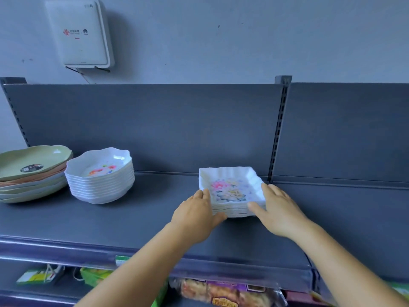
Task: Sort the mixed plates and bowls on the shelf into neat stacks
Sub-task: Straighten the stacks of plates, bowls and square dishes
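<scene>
Head view: both hands [238,211] around plate stack [232,187]

I count three stacks [232,191] on one shelf [155,218], two hands [194,218], one wall box [79,32]

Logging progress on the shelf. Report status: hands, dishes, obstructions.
Left hand and right hand hold the square plate stack by its sides. White bowl stack and green plate stack stand far left. Nothing between.
</scene>
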A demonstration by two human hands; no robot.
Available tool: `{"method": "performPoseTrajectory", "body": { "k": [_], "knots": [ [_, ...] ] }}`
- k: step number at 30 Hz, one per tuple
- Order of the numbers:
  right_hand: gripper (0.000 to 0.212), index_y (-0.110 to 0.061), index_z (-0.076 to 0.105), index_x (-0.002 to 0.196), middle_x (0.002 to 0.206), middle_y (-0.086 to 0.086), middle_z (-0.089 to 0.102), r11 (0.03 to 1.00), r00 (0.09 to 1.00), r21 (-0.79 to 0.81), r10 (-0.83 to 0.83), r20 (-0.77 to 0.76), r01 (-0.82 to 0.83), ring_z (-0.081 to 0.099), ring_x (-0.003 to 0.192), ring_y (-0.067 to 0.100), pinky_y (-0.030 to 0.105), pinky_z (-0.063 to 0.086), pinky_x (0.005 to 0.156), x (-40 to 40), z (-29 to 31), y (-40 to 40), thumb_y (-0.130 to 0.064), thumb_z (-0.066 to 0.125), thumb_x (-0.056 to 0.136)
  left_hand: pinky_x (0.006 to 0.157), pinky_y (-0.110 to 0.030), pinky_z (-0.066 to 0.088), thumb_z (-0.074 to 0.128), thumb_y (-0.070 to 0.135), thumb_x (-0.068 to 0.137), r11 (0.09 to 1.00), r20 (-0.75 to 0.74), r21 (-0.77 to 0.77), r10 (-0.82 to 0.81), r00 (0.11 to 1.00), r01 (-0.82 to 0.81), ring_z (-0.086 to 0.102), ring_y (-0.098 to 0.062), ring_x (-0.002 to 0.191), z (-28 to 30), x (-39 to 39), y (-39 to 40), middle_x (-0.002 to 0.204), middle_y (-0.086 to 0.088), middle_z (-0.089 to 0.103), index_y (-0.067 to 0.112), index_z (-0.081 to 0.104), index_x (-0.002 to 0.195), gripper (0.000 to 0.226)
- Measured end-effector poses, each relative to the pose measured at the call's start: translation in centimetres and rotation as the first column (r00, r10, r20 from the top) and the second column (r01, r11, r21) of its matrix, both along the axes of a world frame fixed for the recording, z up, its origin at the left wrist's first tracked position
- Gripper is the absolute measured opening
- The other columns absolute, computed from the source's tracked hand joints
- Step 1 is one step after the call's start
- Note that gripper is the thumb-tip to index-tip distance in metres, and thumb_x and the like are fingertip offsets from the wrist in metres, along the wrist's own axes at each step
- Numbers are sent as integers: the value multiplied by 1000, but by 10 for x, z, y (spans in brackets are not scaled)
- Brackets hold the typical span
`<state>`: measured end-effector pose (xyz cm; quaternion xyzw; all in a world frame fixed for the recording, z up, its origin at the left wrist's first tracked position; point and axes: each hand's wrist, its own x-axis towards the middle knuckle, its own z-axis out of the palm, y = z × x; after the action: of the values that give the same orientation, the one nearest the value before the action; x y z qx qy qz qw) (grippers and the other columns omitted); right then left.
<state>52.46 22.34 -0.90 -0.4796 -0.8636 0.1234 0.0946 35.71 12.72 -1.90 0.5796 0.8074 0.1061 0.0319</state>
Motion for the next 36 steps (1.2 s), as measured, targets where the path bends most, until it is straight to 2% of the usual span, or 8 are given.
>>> {"method": "performPoseTrajectory", "body": {
  "k": [5,8,11,17,23,27,33,36],
  "knots": [
    [69,-24,1,154,158,-1,24,965,968,-258,-99,-232,37,37,137,25,33,35,91,9,-13,12,-47,35,98,76,-32,45,45,44,97,991,293,86,71,954,-101,56,-29,101,-6,3,10,124,-7,50,10,37,123,43],
    [67,-23,10,154,156,-2,30,952,922,-296,-180,-344,75,41,132,24,31,34,85,7,-17,13,-44,39,98,75,-27,37,47,41,97,977,375,142,96,922,-160,53,-26,102,-6,1,12,120,-8,54,12,42,123,39],
    [67,-24,19,153,154,-3,33,950,898,-297,-210,-386,95,38,135,23,32,37,93,2,-21,11,-46,45,95,69,-27,36,51,40,95,964,426,177,108,898,-200,50,-21,86,-7,-4,10,110,-9,60,12,47,115,34],
    [62,-21,36,144,133,-1,54,950,859,-297,-233,-455,101,51,118,22,32,43,86,-15,-25,-2,-45,56,90,52,-15,35,54,34,93,946,498,229,88,863,-228,50,-15,74,-4,-25,-7,91,3,59,17,50,104,21],
    [41,-22,50,127,91,-17,55,947,820,-315,-227,-526,60,54,84,9,25,39,61,-42,-24,-24,-36,61,89,57,-17,41,58,33,90,937,558,237,86,825,-258,54,-15,79,-4,-54,-29,99,6,63,22,54,106,19],
    [31,-23,51,118,89,-17,56,950,802,-309,-209,-559,31,52,78,2,22,38,58,-63,-24,-36,-33,61,90,58,-24,43,58,33,87,932,561,235,102,821,-277,57,-17,74,-3,-76,-43,96,-2,69,19,59,104,22],
    [28,-26,51,112,90,-17,57,951,784,-310,-194,-590,2,54,80,3,23,40,59,-92,-26,-47,-32,63,88,74,-29,46,59,28,90,926,548,263,89,832,-272,58,-18,90,1,-103,-57,98,7,64,25,56,104,15],
    [25,-27,51,108,90,-17,58,953,780,-301,-187,-597,-2,54,80,2,23,40,59,-104,-26,-48,-32,64,88,70,-26,43,59,27,89,928,541,274,69,838,-253,55,-16,81,0,-116,-59,92,6,64,24,58,101,13]
  ]
}}
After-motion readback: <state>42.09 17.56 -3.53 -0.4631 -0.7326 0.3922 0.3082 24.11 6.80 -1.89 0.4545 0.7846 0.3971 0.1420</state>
